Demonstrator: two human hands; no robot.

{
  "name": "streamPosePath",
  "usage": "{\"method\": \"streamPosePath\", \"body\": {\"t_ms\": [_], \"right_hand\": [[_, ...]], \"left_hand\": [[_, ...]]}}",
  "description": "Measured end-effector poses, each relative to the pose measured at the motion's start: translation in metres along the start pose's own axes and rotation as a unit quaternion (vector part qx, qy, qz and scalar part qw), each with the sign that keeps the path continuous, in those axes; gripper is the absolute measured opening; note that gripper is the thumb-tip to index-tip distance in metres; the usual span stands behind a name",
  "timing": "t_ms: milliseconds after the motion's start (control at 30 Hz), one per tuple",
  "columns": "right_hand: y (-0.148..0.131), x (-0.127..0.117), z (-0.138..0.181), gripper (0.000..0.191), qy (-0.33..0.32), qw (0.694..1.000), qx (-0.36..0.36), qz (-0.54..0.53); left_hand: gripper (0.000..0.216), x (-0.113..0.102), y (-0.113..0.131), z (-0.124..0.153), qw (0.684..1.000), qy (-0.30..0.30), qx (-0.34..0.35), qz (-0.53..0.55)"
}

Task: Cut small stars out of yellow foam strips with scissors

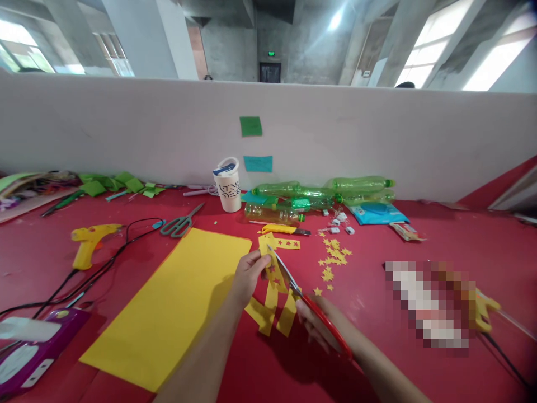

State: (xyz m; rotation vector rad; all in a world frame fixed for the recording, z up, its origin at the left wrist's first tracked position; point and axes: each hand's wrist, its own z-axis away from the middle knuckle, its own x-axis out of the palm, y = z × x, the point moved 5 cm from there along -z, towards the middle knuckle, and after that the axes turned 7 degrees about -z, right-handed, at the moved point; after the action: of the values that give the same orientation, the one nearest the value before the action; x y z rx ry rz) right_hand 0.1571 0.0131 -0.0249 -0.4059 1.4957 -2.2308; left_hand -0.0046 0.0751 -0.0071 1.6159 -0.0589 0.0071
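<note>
My left hand (247,275) pinches a strip of yellow paper (274,271) that has star-shaped holes in it. In my right hand (314,322) is a pair of red-handled scissors (323,316), its blades reaching up to the strip by my left fingers. Whether the blades are cutting through the paper I cannot tell. Several yellow offcuts (262,314) lie or hang below my hands. Just beyond lies a short punched strip (294,244). To the right, small yellow paper stars (334,252) are scattered on the red table (369,358).
Large yellow sheets (168,313) lie at left, with grey-green scissors (178,225), a yellow glue gun (90,243) and a purple power strip (39,352) farther left. Behind my hands are a utility knife (281,229), a white cup (229,190) and green bottles (314,193). Another glue gun (484,310) is at right.
</note>
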Motion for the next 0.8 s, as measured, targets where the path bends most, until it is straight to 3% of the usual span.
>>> {"method": "streamPosePath", "body": {"t_ms": [800], "right_hand": [[-0.0018, -0.007, -0.0003, 0.041, 0.023, 1.0, -0.012, 0.012]], "left_hand": [[0.02, -0.0056, -0.0021, -0.0016, 0.998, 0.062, -0.002, 0.031]]}}
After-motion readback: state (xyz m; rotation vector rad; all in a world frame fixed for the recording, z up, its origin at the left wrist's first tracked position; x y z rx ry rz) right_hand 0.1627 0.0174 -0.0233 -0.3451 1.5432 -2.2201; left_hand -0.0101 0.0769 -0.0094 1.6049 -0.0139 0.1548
